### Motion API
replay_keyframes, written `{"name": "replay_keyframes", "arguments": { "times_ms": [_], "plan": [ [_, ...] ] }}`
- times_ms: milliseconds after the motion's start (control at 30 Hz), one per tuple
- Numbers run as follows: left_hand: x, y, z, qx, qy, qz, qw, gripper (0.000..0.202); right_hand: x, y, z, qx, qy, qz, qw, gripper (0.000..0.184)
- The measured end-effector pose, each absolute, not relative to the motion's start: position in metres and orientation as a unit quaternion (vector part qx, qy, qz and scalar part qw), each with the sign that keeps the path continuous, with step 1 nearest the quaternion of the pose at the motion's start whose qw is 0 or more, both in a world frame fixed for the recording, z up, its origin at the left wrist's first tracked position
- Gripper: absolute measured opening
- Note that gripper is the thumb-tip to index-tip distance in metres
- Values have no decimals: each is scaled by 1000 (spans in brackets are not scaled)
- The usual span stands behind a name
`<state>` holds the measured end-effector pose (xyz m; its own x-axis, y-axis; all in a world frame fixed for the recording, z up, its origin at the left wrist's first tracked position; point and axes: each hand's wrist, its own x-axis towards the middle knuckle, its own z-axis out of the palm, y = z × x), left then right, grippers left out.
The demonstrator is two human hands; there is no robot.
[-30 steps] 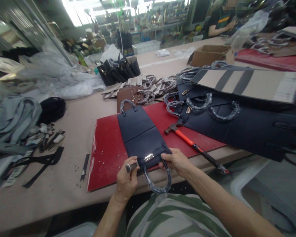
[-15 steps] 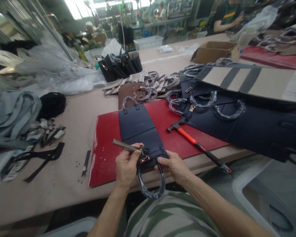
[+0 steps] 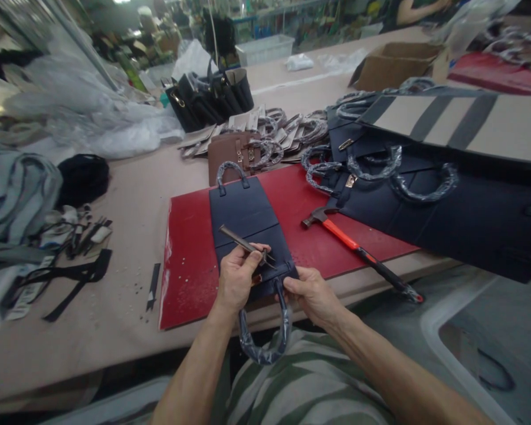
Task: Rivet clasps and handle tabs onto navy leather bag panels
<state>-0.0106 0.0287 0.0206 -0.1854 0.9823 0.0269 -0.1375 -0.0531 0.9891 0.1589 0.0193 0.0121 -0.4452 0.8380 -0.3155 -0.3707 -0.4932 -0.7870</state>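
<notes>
A flat navy bag piece point(image 3: 243, 221) with wrapped handles at both ends lies lengthwise on a red mat point(image 3: 190, 265). My left hand point(image 3: 238, 277) is closed round a thin metal punch-like tool point(image 3: 241, 241) and rests on the bag's near end, covering its metal clasp. My right hand point(image 3: 312, 295) pinches the bag's near edge next to the near handle point(image 3: 261, 348), which hangs over the table edge toward my lap.
An orange-handled hammer point(image 3: 358, 251) lies on the mat to the right. Stacked navy bag pieces point(image 3: 425, 200) fill the right side. A brown bag point(image 3: 232, 153), black bags point(image 3: 210, 100), a cardboard box point(image 3: 393, 65) and straps and scraps point(image 3: 71, 260) lie around.
My left hand turned the metal tool from pointing left to pointing up and away, then moved onto the clasp. The bag's near end slid slightly toward me.
</notes>
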Motion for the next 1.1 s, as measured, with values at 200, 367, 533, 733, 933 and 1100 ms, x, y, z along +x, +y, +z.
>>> {"name": "replay_keyframes", "arguments": {
  "times_ms": [200,367,533,733,933,1100],
  "plan": [
    [-9,25,19,441,484,598,462,23,159,21,11,-361,-320,789,380,35],
    [-8,19,18,478,505,574,432,21,161,23,9,-364,-332,786,374,33],
    [-9,16,10,455,503,601,422,20,163,22,6,-372,-350,778,365,28],
    [-11,17,2,458,496,592,441,17,163,23,11,-389,-360,772,351,21],
    [-11,19,-7,431,492,597,464,17,159,29,15,-453,-337,765,310,32],
    [-11,18,-6,420,478,607,477,13,156,31,13,-463,-327,762,313,30]
  ]
}}
